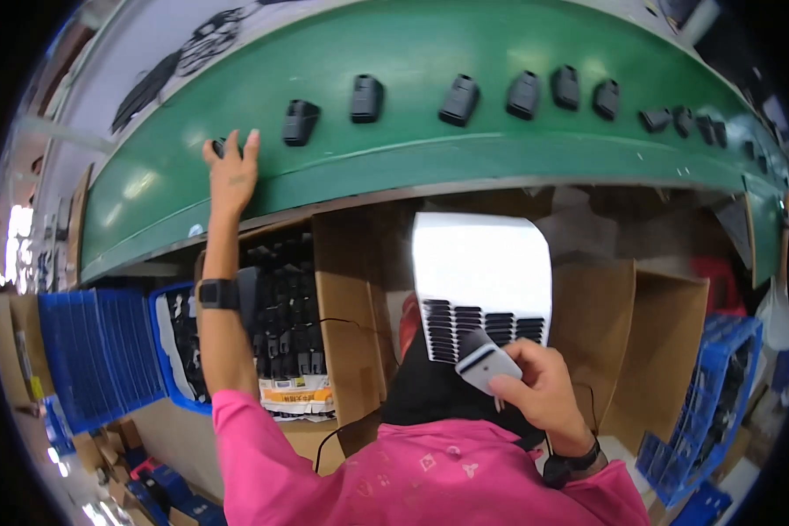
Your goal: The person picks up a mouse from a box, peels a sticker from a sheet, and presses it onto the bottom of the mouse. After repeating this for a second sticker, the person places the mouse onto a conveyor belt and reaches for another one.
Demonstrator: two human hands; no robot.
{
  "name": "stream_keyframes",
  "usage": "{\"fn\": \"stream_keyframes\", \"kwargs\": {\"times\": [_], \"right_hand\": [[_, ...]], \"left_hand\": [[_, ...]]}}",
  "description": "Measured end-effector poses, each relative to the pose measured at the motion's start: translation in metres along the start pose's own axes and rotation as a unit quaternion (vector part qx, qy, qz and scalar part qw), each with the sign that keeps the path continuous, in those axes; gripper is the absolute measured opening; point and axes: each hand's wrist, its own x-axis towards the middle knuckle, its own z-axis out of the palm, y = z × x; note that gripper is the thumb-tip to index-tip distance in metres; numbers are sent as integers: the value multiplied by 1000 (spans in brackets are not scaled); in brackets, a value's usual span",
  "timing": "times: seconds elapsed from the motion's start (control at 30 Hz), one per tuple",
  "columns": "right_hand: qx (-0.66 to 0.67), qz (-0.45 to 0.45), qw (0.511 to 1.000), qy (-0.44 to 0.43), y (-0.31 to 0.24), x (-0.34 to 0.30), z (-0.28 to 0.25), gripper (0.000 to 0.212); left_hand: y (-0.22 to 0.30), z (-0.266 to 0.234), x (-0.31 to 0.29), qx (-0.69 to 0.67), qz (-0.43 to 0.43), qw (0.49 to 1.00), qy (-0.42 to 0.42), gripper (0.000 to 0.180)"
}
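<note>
While right fingers [508, 387] grasp a grey device [480, 366], left fingers [252, 145] spread around a dark casing [219, 149], grip unclear

At a long green table [465, 158], the left hand [231, 180] has its spread fingers around a partly hidden black piece [219, 148], left of several dark-grey plastic casings [366, 99], while the right hand [543, 387] holds a flat, pale-grey, rounded device [493, 372] over a white sheet [482, 259] bearing black strips [439, 329].

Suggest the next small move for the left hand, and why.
Probably close the left hand on the small dark housing: it is spread around that piece at the green work surface, while the right hand holds the light-grey device.
</note>
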Motion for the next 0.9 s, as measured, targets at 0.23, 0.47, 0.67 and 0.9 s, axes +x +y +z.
{"fn": "stream_keyframes", "kwargs": {"times": [0.23, 0.47, 0.67, 0.9], "right_hand": [[-203, -59, 976, 43, -7, -5, -16, 24], [-392, -157, 904, -64, -20, 11, -3, 33], [-273, -165, 942, 107, -14, 13, 9, 18], [-476, -313, 788, 233, 12, 39, 21, 28]], "left_hand": [[94, -24, -34, 191, 26, 979, 66, 61], [217, -100, -227, -293, 309, 765, -482, 76], [166, -65, -262, -466, -120, 781, -398, 35], [198, -41, -291, -552, -115, 728, -391, 30]]}}
